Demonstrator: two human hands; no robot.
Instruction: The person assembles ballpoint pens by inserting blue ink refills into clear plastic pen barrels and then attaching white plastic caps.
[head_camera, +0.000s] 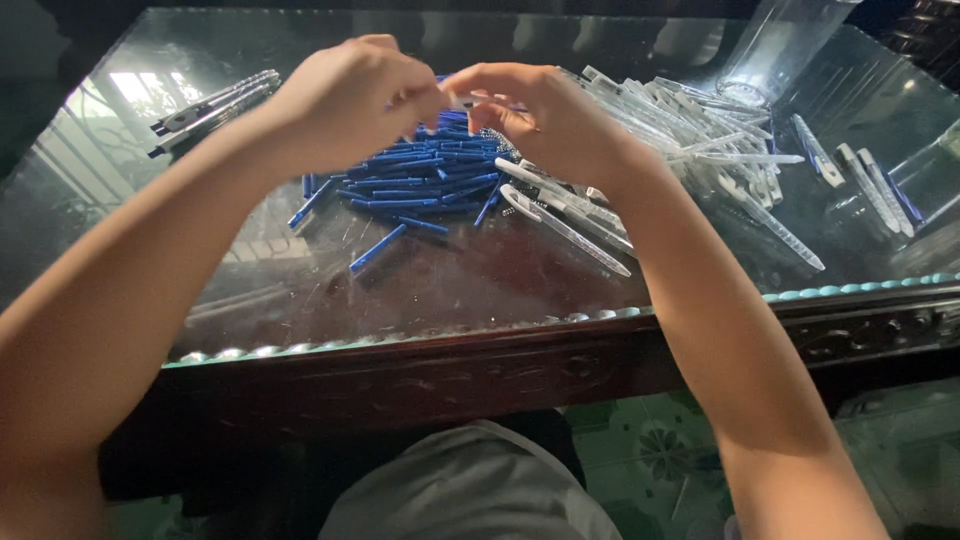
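While both hands (450, 100) pinch one small pen part (478, 98) above the blue refill pile (425, 170), assembly seems midway, needing careful alignment.

Under both hands, the table top (300, 270) is glossy glass with a scalloped edge, set on dark carved wood (480, 375). Just below the left hand (345, 105) lie smooth blue plastic refills (425, 170). Right of the right hand (545, 115) lie clear plastic barrels (700, 130) and a clear glossy cup (775, 45).
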